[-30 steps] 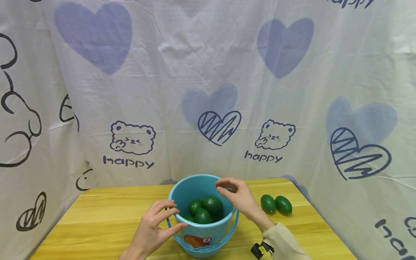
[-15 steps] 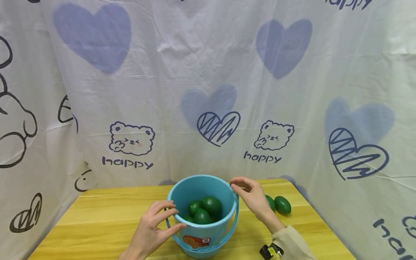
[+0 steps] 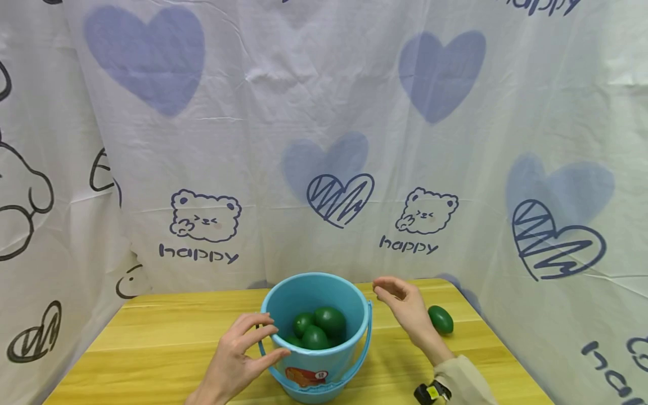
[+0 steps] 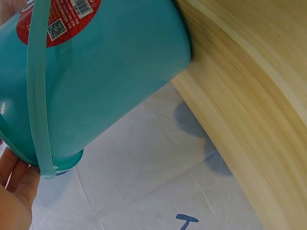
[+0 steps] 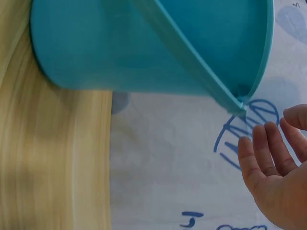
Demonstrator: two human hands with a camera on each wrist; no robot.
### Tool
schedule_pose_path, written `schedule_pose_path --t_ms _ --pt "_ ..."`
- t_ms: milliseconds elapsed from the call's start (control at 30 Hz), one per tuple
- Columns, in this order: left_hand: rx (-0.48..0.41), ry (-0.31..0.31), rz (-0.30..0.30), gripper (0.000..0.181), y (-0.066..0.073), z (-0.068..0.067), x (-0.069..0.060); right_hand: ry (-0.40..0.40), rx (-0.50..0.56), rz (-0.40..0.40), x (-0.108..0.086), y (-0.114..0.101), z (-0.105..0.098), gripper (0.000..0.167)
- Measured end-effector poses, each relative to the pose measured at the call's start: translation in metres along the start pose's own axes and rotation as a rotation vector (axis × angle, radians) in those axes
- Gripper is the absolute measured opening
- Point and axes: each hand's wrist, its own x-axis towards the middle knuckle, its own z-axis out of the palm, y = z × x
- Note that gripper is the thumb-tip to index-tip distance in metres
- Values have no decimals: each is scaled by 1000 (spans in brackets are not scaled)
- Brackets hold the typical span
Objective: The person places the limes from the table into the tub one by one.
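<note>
A light blue bucket [image 3: 349,351] with a red label stands on the wooden table. Several dark green, shiny oval fruits, like avocados [image 3: 315,337], lie inside it. My left hand [image 3: 235,349] holds the bucket's rim at the left, fingertips over the edge and thumb at the front. Just right of the bucket, apart from it, my right hand [image 3: 407,309] hovers with nothing in it, its fingers relaxed and slightly bent. One green fruit [image 3: 441,320] shows on the table beyond that hand; a second beside it is hidden. The right wrist view shows the same hand [image 5: 278,167] near the handle joint.
The bucket's handle [image 3: 365,343] hangs down around its front. Behind and beside the yellow wooden table [image 3: 167,343] hangs a white cloth [image 3: 283,242] printed with hearts and bears. A small black device [image 3: 432,392] sits at the right wrist.
My right hand has moved from over the bucket's right rim out to the right, now covering one of the two fruits there. My left hand and the bucket stay in place.
</note>
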Motion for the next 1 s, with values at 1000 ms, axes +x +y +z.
schedule_pose_path --t_ms 1000 --pt "10 8 5 35 1 2 1 204 -278 224 11 69 -58 31"
